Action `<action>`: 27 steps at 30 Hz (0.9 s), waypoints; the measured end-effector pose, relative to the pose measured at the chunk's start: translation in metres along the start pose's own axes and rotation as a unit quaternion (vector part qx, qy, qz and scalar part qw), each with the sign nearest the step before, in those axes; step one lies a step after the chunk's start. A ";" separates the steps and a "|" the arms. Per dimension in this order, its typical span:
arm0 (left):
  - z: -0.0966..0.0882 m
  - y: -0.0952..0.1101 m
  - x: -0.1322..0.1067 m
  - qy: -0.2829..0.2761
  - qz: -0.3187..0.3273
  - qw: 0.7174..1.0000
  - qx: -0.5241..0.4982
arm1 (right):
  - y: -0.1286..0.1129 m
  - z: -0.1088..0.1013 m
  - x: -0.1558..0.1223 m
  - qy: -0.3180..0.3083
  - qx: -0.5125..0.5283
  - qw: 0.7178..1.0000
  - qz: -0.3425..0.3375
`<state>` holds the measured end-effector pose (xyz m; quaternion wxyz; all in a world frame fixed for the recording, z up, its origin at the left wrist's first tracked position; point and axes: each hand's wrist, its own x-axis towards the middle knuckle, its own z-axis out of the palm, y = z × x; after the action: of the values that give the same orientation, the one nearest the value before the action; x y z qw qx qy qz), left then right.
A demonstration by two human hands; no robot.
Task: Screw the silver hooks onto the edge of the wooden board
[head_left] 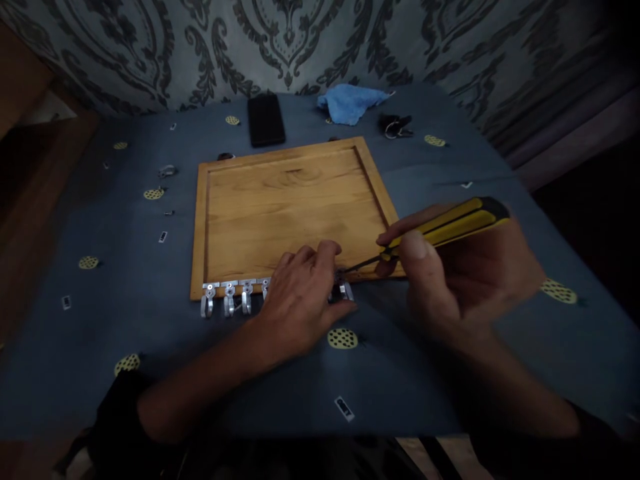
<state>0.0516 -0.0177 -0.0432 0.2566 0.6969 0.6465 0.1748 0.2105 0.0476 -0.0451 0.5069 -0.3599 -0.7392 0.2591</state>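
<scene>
A yellow and black screwdriver (453, 225) is gripped in my right hand (475, 280), its shaft slanting down and left. The tip meets a silver metal hook (343, 291) at the front edge of a framed wooden board (270, 213). My left hand (303, 300) rests over that edge, index finger and thumb closed around the same hook. Left of it, several similar hooks (230, 299) line the board's front edge; my fingers partly cover the row. The screw under the tip is too dark to make out.
The table has a blue patterned cloth (125, 293). Behind the board lie a black phone (266, 120), a blue rag (353, 103) and dark keys on a ring (395, 125). To its left are a loose hook (167, 171) and a small screw (169, 213).
</scene>
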 end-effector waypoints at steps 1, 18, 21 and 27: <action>0.000 0.000 0.000 0.000 0.001 1.000 0.001 | 0.000 0.001 0.000 0.004 -0.006 1.000 -0.008; 0.002 -0.002 -0.001 0.030 0.009 1.000 0.000 | 0.000 0.007 0.002 -0.021 -0.027 0.999 -0.031; 0.001 -0.002 -0.001 0.032 0.015 0.999 -0.004 | 0.001 0.009 0.004 -0.022 -0.005 0.999 -0.029; 0.001 0.000 -0.002 0.029 0.008 1.000 -0.008 | -0.001 0.012 0.015 -0.046 0.132 0.989 0.039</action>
<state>0.0515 -0.0197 -0.0438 0.2419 0.6942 0.6469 0.2027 0.1951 0.0589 -0.0401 0.5050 -0.3061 -0.7065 0.3901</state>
